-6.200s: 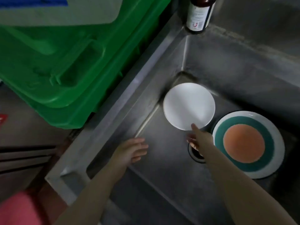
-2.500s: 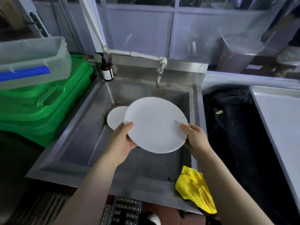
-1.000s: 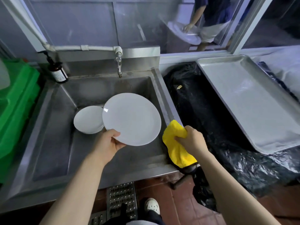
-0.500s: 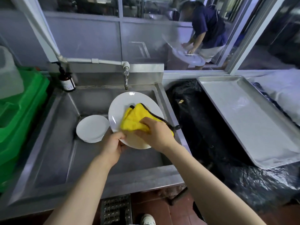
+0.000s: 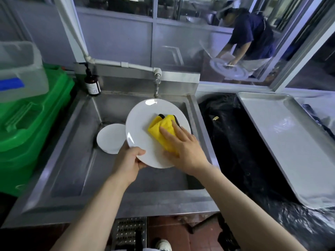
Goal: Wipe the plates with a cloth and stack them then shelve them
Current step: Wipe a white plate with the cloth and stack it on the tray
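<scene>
My left hand (image 5: 130, 161) grips the plate (image 5: 145, 124) by its near-left rim, tilted above the sink (image 5: 76, 160). My right hand (image 5: 183, 147) lies flat, fingers straight, pressing the cloth (image 5: 161, 130) on the plate's right half; unwiped surface lies to its left. A small plate (image 5: 110, 138) waits in the sink, nearer my left hand. The bottle (image 5: 92, 86) label is unreadable.

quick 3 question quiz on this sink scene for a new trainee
1. True or false: the left hand grips the large white plate by its near rim.
2. What presses the yellow cloth onto that plate: A) the right hand, B) the tap, C) the brown bottle?
3. Where does the small white plate lie?

Key: 1 true; 2 A; 3 in the sink, left of the large plate.
</scene>
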Available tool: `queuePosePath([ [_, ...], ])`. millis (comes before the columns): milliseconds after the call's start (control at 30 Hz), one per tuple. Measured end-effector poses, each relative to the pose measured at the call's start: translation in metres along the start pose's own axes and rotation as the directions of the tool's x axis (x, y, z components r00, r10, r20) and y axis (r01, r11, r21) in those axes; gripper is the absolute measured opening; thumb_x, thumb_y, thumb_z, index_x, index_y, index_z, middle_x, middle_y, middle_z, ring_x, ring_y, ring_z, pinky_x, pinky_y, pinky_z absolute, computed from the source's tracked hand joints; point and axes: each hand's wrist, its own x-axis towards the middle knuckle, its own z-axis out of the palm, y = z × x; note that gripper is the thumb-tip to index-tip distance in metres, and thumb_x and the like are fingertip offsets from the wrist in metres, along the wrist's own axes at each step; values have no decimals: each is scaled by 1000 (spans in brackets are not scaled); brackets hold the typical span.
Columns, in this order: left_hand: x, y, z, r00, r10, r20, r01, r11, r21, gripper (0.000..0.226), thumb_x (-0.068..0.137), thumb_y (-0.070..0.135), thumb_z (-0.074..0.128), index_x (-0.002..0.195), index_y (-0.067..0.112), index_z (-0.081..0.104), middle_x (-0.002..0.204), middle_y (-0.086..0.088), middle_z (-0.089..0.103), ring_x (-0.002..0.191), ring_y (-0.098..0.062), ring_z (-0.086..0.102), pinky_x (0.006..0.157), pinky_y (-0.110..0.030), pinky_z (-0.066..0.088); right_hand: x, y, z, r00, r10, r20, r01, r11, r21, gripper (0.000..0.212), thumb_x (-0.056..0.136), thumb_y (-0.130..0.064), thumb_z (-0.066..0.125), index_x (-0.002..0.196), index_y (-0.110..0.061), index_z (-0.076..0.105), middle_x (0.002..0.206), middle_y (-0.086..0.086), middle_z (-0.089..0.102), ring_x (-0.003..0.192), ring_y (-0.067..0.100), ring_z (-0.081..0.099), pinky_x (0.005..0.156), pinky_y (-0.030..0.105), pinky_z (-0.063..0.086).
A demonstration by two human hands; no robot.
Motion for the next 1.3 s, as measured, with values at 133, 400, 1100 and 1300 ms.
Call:
queuePosePath([
  [133,0,5,0,1000,23,-20,-25,998,-65,55,55,4,48,100,28,69,89,1,76,79,-17,72,54,-34,56,-13,-11,7,966,-255,-51,252,966,-60,56,86,-17,59,137,-38,50,156,1,30,110,40,52,85,49,47],
  [400,-5,17,4,1000,27,-3,-27,1000,5,60,54,5,50,108,31,60,92,11,73,94,-21,63,56,-37,57,0,35,-21,965,-11,-264,-13,996,-87,55,81,3,61,127,-28,63,145,6,47,99,44,53,84,48,47],
  [1100,-12,11,33,996,12,85,-27,983,181,45,56,1,50,94,21,62,71,11,71,67,-4,66,54,-26,55,53,-36,-34,981,-64,-185,69,997,25,61,83,-19,50,142,-31,44,153,9,36,98,39,46,88,42,40],
  [1300,-8,18,14,996,49,71,-59,986,158,52,57,4,50,103,25,61,81,11,72,74,-6,67,52,-27,53,49,-20,-29,971,-212,-111,219,974,57,54,89,-9,49,138,-34,50,151,5,40,104,39,47,90,48,45],
])
